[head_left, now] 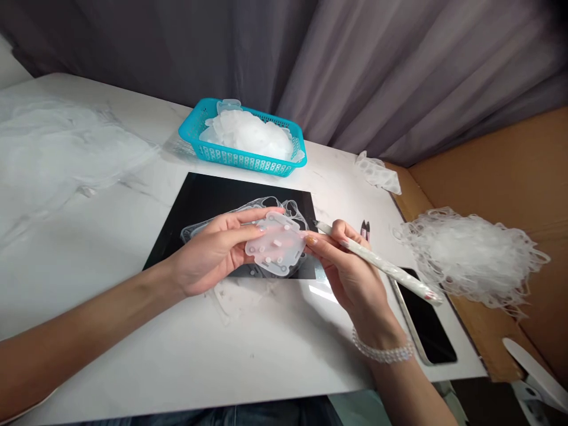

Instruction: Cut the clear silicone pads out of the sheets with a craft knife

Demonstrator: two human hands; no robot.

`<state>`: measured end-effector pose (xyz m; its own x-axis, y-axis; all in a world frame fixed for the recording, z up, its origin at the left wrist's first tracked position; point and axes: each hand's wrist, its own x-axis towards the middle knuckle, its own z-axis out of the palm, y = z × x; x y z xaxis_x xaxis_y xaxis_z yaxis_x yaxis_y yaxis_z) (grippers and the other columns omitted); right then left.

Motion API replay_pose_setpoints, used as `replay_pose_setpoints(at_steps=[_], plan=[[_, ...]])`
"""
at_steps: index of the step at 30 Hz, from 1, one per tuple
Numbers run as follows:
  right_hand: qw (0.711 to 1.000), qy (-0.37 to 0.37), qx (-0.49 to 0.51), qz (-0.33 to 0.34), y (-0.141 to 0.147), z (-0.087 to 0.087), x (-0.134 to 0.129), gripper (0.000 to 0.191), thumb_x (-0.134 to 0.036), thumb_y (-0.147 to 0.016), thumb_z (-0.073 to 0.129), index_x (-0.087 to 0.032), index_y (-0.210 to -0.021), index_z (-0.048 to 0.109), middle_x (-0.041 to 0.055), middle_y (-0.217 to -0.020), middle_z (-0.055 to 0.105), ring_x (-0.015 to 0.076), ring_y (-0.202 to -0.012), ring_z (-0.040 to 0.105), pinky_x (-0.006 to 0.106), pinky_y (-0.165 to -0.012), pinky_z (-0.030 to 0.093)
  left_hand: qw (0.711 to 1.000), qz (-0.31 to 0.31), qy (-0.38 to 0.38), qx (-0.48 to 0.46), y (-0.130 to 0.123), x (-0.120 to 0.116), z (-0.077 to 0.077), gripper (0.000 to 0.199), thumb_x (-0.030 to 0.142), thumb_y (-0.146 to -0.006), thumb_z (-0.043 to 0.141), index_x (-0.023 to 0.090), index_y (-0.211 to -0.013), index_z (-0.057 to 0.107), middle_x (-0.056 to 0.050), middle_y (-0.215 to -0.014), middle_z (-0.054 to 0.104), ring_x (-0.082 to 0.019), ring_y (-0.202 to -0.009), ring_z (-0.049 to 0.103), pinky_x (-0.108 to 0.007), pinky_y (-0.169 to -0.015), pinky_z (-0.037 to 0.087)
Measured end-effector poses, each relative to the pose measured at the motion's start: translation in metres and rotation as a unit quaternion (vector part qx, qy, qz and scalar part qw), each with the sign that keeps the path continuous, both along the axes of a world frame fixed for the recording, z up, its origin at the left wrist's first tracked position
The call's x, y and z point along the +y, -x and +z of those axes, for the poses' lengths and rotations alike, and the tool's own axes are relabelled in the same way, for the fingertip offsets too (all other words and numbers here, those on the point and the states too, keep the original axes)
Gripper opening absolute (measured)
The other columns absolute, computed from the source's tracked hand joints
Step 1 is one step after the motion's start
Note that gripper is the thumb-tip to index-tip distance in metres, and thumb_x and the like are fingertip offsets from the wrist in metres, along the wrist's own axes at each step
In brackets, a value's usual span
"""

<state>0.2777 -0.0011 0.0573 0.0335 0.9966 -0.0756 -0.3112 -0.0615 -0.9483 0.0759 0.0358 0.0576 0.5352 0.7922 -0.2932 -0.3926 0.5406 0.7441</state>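
A translucent, scalloped plastic piece (277,245) with small raised pegs and holes is held above a black mat (213,192). My left hand (217,245) grips its left side between thumb and fingers. At its right edge, my right hand (350,260) pinches with thumb and forefinger. A long whitish pen-like tool (386,266) with a dark thin tip lies in my right hand, its tip pointing up and left. Under the held piece, more clear plastic pieces (290,210) lie on the mat, partly hidden by my hands.
A blue basket (248,161) heaped with translucent pieces stands behind the mat. A large clear heap (57,148) is at left. On the right are a phone (428,328), a pile of plastic frames (474,254) and a cardboard box (501,171).
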Motion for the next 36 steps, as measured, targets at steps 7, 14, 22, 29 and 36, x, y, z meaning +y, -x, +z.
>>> replay_pose_setpoints(at_steps=[7,14,22,29,36], plan=[[0.998,-0.031,-0.038,-0.047,0.006,0.001,-0.006,0.043,-0.013,-0.078,0.079,-0.024,-0.069,0.039,-0.0016,-0.077,0.076,0.0137,-0.076,0.068,0.026,-0.072,0.049,0.999,-0.009,0.015,-0.046,-0.002,0.001,-0.005,0.022,0.011,-0.092,0.059,0.015,-0.107,0.073,-0.009,-0.102,0.074,-0.016,-0.088,0.070,-0.027,-0.080,0.060],[0.993,-0.052,-0.074,-0.076,0.013,0.004,-0.015,0.045,-0.016,-0.081,0.078,-0.025,-0.069,0.035,-0.0020,-0.080,0.078,0.0174,-0.085,0.071,0.030,-0.076,0.048,0.995,-0.006,0.049,-0.082,-0.003,0.001,-0.008,0.019,0.008,-0.092,0.056,0.015,-0.099,0.072,-0.008,-0.099,0.073,-0.017,-0.090,0.070,-0.027,-0.080,0.060],[0.984,-0.078,-0.112,-0.115,0.006,0.004,-0.010,0.045,-0.017,-0.082,0.075,-0.025,-0.070,0.033,-0.0014,-0.080,0.078,0.0183,-0.082,0.072,0.031,-0.076,0.052,0.997,0.020,0.056,-0.042,-0.004,0.000,-0.011,0.030,0.016,-0.093,0.060,0.019,-0.122,0.065,-0.012,-0.128,0.067,-0.027,-0.116,0.064,-0.043,-0.096,0.056],[0.959,-0.126,-0.253,-0.036,0.016,0.000,-0.019,0.045,-0.019,-0.086,0.073,-0.024,-0.062,0.034,0.0044,-0.090,0.080,0.0223,-0.092,0.076,0.031,-0.074,0.057,0.989,-0.039,0.126,-0.063,-0.007,-0.003,-0.015,0.038,0.033,-0.095,0.056,0.006,-0.121,0.063,-0.023,-0.130,0.064,-0.037,-0.126,0.058,-0.052,-0.103,0.051],[0.975,-0.101,-0.150,-0.129,0.003,0.000,-0.009,0.040,-0.023,-0.089,0.071,-0.023,-0.066,0.038,0.0006,-0.076,0.074,0.0233,-0.100,0.074,0.036,-0.089,0.057,0.983,-0.077,0.109,-0.123,-0.003,-0.004,-0.012,0.038,0.022,-0.098,0.048,0.008,-0.131,0.061,-0.019,-0.132,0.065,-0.034,-0.129,0.057,-0.055,-0.107,0.047]])
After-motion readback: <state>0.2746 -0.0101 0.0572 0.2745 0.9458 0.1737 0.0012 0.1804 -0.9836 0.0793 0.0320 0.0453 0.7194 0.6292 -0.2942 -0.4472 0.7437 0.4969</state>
